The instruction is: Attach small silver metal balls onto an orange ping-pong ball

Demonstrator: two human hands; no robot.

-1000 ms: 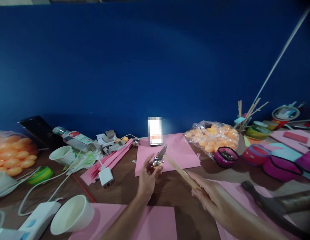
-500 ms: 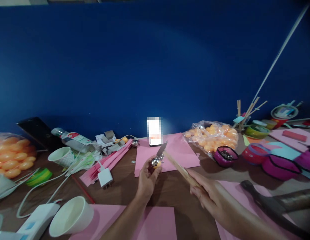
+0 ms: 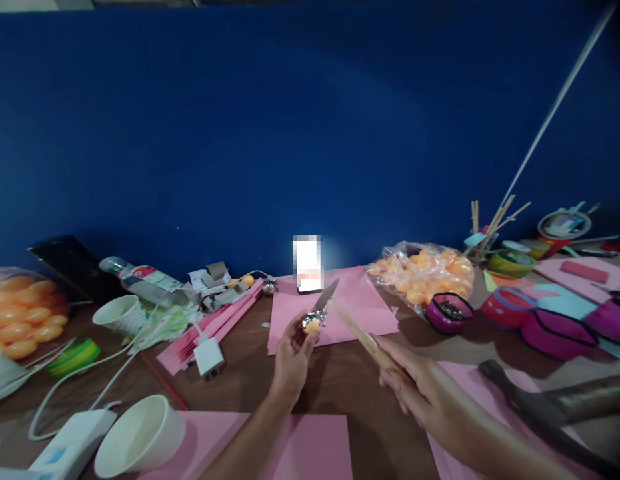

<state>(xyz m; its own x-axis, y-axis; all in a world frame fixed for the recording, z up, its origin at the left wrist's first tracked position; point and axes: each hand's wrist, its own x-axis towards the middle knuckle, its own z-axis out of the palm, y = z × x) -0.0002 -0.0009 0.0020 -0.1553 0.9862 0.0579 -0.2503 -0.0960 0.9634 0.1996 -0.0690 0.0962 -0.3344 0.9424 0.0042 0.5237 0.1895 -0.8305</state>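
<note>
Near the middle, my left hand (image 3: 291,357) holds a small orange ball (image 3: 311,325) whose surface is studded with shiny silver pieces. A dark pointed blade (image 3: 327,293) rises just behind the ball; what it is fixed to is hidden. My right hand (image 3: 407,380) is wrapped round a light wooden stick (image 3: 365,340), its far end pointing at the ball with a small gap between. Pink sheets (image 3: 360,300) lie on the brown table behind both hands, and a lit phone (image 3: 308,267) stands on them.
A hammer (image 3: 530,413) lies at the right. Bagged orange balls (image 3: 430,273) and a purple bowl of metal bits (image 3: 449,317) sit back right. Front left are a white cup (image 3: 140,437) and power strip (image 3: 73,440); a charger (image 3: 209,357) lies behind.
The studded ball in my left hand has turned slightly, and the blade behind it now tilts a little further right. Both hands keep their holds.
</note>
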